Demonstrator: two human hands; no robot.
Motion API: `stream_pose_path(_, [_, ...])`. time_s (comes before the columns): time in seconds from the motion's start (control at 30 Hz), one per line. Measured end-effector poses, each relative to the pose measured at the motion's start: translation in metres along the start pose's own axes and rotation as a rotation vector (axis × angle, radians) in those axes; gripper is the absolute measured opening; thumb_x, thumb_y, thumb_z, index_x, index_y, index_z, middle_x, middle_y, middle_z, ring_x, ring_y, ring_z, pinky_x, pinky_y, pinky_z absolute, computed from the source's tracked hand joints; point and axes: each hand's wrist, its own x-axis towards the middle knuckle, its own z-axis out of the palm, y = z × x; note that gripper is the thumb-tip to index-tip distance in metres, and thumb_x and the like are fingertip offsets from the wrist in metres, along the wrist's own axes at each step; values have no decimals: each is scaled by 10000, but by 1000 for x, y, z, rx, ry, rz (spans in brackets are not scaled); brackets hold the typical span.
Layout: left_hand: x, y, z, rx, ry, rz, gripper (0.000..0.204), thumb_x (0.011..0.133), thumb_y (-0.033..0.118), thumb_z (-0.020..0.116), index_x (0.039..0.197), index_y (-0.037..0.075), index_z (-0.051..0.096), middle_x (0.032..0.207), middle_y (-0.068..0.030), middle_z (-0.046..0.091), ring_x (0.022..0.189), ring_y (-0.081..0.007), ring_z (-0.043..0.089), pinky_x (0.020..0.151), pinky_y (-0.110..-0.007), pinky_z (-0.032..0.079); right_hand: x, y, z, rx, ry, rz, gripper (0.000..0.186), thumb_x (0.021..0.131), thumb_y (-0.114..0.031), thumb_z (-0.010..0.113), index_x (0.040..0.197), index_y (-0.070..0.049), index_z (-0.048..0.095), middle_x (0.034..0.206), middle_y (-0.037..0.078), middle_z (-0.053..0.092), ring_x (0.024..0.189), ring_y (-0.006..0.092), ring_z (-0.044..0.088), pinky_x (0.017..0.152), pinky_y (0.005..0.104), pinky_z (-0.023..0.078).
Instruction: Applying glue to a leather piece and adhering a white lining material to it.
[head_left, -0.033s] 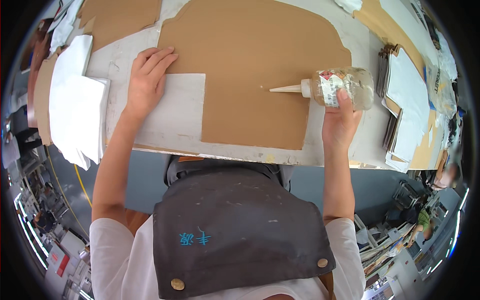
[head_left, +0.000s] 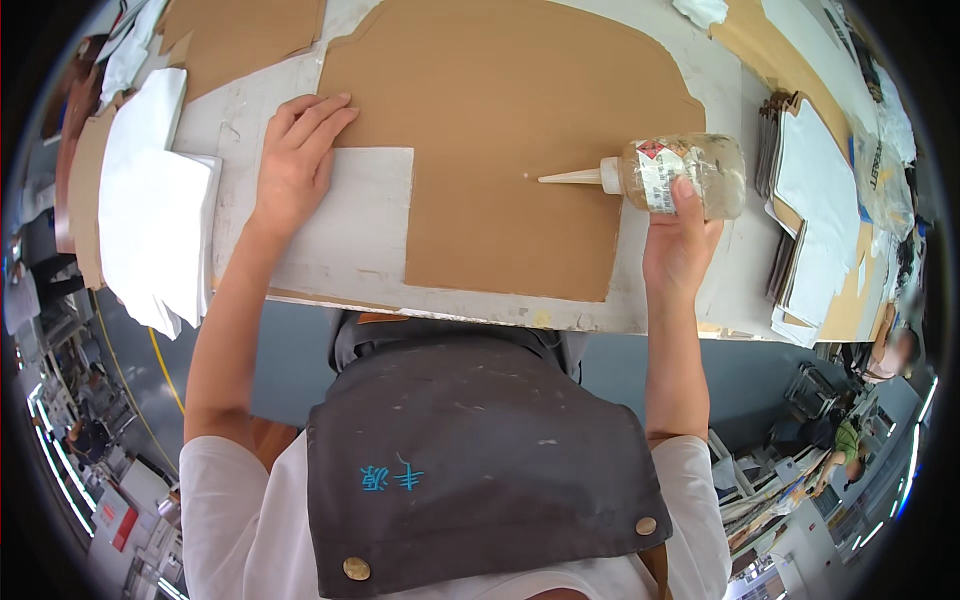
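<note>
A brown cut cardboard pattern piece (head_left: 510,240) lies on the pale worktop. My left hand (head_left: 295,160) is open, with its fingertips resting on the piece's upper left edge and the palm over the bare worktop. My right hand (head_left: 680,240) grips a clear plastic glue bottle (head_left: 720,175), held on its side over the right part of the cardboard. The long pale nozzle (head_left: 570,178) points left, and a small pale dot sits on the cardboard by its tip. Whether the tip touches the cardboard I cannot tell.
Stacks of white paper (head_left: 150,240) and brown card line the table's left. A layered stack of white and brown pieces (head_left: 810,200) and a clear plastic bag (head_left: 880,180) lie at right. More cardboard (head_left: 240,40) is at back left. Other people (head_left: 850,445) are at far right.
The cardboard piece and my left hand have shifted very slightly to the right; the glue bottle has moved a few pixels left.
</note>
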Motion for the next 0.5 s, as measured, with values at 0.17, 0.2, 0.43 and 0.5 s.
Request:
stream_pose_path(0.17, [-1,-2,1,13,11,5,415,690,-114,553,1069,32,640,1174,-64,617,1058,-296,533,906,-370,455,3,6,7,-6,-12,9,498,816,-90,674,1251,13,456,1152,89,556,1055,169,551,929,342,439])
stream_pose_path(0.2, [-1,-2,1,16,18,11,422,671,-100,569,1064,36,642,1164,-59,619,1055,-287,535,903,-370,452,4,7,4,-81,-47,1,514,840,-131,651,1281,12,429,1183,129,552,1099,222,551,945,375,449])
stream_pose_path(0.43, [-1,-3,1,7,18,1,421,689,-127,545,1069,29,639,1178,-69,615,1059,-305,532,905,-371,459,13,-36,-34,676,-123,445,527,892,-332,596,1307,-42,447,1239,233,527,1176,399,503,965,502,449])
stream_pose_path(0.5, [-1,-3,0,-2,34,14,429,679,-120,553,1070,34,638,1176,-74,614,1054,-310,534,904,-375,458,19,-52,-57,460,14,347,502,910,-344,568,1294,-40,461,1222,213,540,1145,358,534,928,471,474])
